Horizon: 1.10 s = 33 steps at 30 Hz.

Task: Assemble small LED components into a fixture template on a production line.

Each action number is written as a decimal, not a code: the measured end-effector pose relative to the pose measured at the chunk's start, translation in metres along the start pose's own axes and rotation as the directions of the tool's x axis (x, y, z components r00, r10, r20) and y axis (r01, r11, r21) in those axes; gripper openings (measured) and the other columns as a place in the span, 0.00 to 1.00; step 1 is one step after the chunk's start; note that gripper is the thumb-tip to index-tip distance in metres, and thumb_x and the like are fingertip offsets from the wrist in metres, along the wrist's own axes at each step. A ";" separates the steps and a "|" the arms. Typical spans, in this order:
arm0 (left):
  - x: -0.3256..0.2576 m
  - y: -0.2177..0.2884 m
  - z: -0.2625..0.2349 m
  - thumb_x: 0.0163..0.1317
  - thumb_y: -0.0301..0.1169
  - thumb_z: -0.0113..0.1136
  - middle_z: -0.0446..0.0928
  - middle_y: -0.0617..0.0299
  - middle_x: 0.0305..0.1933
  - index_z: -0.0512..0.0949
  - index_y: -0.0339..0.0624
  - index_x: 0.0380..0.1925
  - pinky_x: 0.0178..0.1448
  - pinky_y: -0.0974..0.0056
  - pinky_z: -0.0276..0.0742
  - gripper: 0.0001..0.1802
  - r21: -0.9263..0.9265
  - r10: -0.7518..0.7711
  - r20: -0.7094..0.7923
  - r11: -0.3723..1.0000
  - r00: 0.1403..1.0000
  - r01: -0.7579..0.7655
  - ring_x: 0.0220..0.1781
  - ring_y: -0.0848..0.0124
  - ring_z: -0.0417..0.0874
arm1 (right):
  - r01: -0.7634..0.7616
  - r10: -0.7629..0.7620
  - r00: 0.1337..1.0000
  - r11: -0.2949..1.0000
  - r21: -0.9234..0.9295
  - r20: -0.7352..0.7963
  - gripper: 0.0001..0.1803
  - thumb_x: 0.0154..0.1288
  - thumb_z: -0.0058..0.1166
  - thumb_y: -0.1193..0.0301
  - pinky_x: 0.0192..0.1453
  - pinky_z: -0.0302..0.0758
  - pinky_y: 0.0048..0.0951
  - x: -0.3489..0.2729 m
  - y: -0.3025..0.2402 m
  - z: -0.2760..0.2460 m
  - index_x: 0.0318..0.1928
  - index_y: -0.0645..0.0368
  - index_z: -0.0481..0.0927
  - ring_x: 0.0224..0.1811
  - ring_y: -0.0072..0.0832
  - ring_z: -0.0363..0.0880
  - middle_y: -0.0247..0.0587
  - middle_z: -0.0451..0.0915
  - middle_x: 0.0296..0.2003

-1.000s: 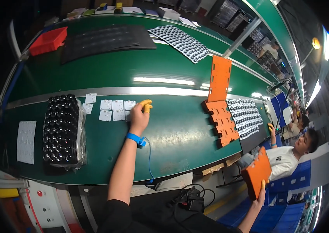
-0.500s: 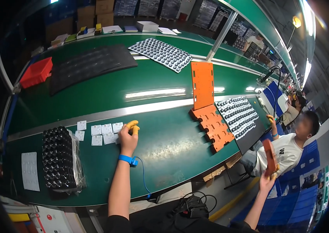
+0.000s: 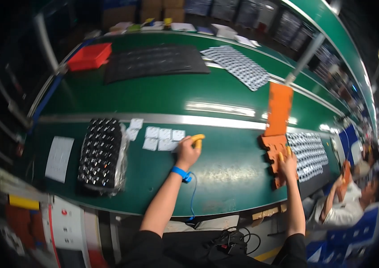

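Observation:
My left hand [image 3: 190, 149], with yellow finger covers and a blue corded wrist strap, is over the green bench. Its thumb and forefinger are apart with nothing seen between them. Just left of it lie several small white square boards [image 3: 152, 132]. My right hand [image 3: 288, 164], also with yellow finger covers, reaches onto an orange notched block [image 3: 273, 144]. Its covered fingertips are apart and touch the block's top; the other fingers are hidden. Behind the block stands an upright orange slotted plate [image 3: 280, 109].
Left are a plastic-wrapped stack of black domed parts [image 3: 100, 154] and a white sheet [image 3: 60, 158]. Right is a panel of dark-domed parts [image 3: 308, 156]. Farther back lie black mats [image 3: 153, 62], a red bin [image 3: 90, 56] and another panel [image 3: 238, 64]. A seated co-worker [image 3: 352, 198] holds an orange piece.
My right hand has let go of the orange-red piece and moved back onto the orange block. The co-worker now holds an orange piece. The view has swung left; my left hand stays beside the boards.

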<state>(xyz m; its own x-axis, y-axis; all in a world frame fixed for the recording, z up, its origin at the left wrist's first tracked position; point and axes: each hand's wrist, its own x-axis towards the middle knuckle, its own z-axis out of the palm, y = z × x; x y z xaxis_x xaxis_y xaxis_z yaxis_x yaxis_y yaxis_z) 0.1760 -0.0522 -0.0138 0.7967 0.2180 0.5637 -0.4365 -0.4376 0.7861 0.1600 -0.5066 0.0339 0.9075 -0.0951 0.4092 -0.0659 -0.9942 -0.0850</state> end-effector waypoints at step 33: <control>-0.021 0.017 -0.063 0.52 0.24 0.56 0.80 0.59 0.34 0.83 0.37 0.33 0.49 0.58 0.67 0.09 0.412 0.164 0.062 0.894 0.984 -0.175 0.45 0.64 0.75 | -0.037 -0.019 0.959 0.981 0.190 0.284 0.36 0.66 0.52 0.50 0.53 0.74 0.46 -0.118 -0.280 -0.039 0.69 0.55 0.63 0.50 0.53 0.76 0.57 0.75 0.49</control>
<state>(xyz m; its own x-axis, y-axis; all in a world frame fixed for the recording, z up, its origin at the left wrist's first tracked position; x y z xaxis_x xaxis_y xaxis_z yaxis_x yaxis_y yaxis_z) 0.1256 -0.0087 0.0036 0.7385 0.0886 0.6683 -0.3575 -0.7890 0.4997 0.0550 -0.2193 0.0442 0.9890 -0.0583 0.1360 -0.0195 -0.9624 -0.2710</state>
